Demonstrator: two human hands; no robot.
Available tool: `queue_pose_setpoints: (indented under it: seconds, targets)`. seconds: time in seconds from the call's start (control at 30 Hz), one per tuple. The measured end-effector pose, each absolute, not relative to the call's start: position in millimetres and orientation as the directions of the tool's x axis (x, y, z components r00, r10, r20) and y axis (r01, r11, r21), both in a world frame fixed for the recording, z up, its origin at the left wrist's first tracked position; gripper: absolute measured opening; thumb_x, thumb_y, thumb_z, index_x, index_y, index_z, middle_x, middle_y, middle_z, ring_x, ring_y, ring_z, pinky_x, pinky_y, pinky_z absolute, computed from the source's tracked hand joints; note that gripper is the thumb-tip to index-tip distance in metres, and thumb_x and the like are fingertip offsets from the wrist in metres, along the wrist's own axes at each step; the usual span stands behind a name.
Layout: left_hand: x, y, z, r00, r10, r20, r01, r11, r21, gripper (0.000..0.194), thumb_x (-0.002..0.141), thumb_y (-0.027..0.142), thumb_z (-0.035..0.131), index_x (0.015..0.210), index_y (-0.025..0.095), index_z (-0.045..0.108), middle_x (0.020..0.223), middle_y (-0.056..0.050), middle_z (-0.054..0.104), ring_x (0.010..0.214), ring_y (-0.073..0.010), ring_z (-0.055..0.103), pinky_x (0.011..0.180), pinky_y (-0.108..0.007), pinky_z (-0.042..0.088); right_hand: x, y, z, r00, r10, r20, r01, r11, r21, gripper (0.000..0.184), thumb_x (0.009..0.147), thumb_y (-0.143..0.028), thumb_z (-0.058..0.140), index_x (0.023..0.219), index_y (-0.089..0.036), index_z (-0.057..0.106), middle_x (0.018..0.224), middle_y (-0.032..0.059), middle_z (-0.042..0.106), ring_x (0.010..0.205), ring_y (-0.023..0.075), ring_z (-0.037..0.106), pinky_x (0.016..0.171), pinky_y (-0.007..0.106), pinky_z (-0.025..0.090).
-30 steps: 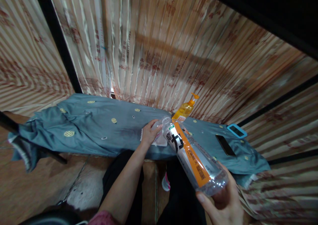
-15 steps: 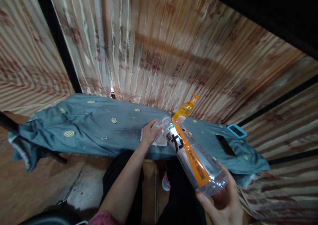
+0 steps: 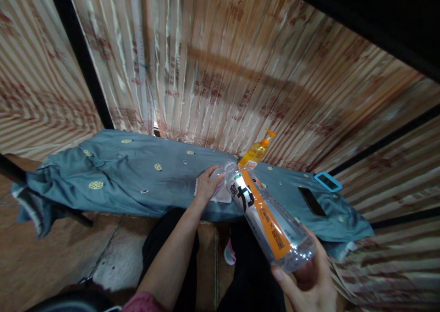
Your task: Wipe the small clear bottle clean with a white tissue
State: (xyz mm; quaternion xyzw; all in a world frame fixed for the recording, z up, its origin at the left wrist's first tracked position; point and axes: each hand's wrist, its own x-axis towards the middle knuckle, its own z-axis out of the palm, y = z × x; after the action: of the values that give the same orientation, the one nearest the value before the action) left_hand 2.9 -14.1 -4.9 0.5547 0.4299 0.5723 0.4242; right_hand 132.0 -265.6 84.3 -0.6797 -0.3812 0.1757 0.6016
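Note:
My right hand (image 3: pixel 309 280) grips the base of a clear plastic bottle (image 3: pixel 266 215) with an orange and white label. The bottle is tilted, its open neck pointing down and away toward a white cloth (image 3: pixel 220 190). My left hand (image 3: pixel 206 183) is closed on that white cloth and presses it against the blue-grey fabric (image 3: pixel 137 179) spread over the board. The bottle's mouth is right beside the cloth and my left fingers.
A yellow pump bottle (image 3: pixel 256 152) stands at the far edge against the striped curtain (image 3: pixel 223 64). A black phone (image 3: pixel 311 201) and a blue-cased phone (image 3: pixel 327 181) lie on the fabric at the right. Tiled floor shows below the board at the left.

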Motion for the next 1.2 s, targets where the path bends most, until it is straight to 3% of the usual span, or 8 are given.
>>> queue_pose_setpoints:
  seconds: [1.2]
  targets:
    - [2.7,-14.9,-4.4,-0.022,0.958,0.286,-0.029,-0.287,0.958,0.030,0.077,0.037,0.075,0.100,0.018,0.076,0.104,-0.007,0.079,0.101,-0.0257,0.072,0.099,-0.037,0.053,132.8,-265.7,84.8,0.649,0.732,0.207,0.291,0.012,-0.957,0.098,0.064,-0.044,0.087,0.146,-0.017,0.041,0.128,0.0158,0.066,0.112,0.0321,0.067,0.087,0.038,0.055]
